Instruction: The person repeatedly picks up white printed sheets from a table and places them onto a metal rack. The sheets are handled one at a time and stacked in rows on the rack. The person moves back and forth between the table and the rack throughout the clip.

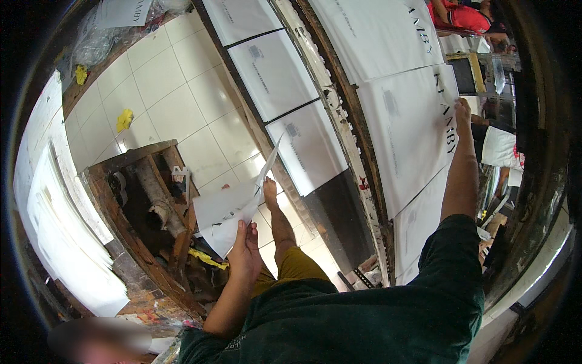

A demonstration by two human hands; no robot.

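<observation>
My left hand [245, 255] is closed on a loose white printed sheet [219, 209]. The sheet curls upward at its far right corner, over the tiled floor. Stretched out to the right, my right hand [462, 111] has its fingers at the outer edge of another white printed sheet [415, 121], seemingly pinching it. That sheet lies flat on a long table with large dark letters along its right side. More printed sheets lie beyond and nearer in the same row, their edges meeting or overlapping.
A dark board [336, 218] holds separate printed sheets [293, 136] in a row. Left are a wooden stand [130, 162] and a thick stack of white sheets [70, 236]. Yellow scraps [124, 119] lie on the tiled floor [193, 130]. A person in red [467, 18] is at upper right.
</observation>
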